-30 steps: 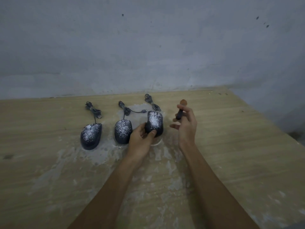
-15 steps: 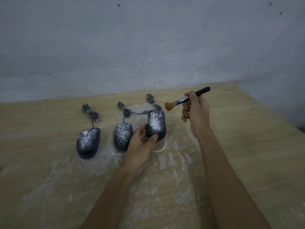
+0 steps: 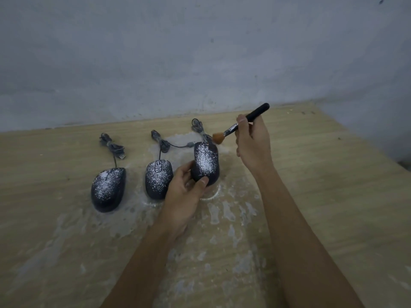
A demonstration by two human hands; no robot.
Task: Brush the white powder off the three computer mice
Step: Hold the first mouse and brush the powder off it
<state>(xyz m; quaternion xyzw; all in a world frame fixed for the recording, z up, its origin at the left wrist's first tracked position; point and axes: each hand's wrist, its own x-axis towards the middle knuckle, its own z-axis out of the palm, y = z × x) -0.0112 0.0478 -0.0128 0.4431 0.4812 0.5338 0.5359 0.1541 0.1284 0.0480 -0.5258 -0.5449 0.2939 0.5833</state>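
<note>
Since 0.5 s ago, bristles have dropped closer to the right mouse [image 3: 205, 162], centre frame on the table [image 3: 333, 185], pinched at its near end by the left hand [image 3: 186, 192]. Right hand [image 3: 253, 143] pinches the makeup brush [image 3: 241, 123], bristles just beyond its far end; long axis runs away from the viewer.

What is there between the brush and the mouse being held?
Nothing visible. The brush in the right hand hangs by the far end of the right mouse, which the left hand holds.
</note>
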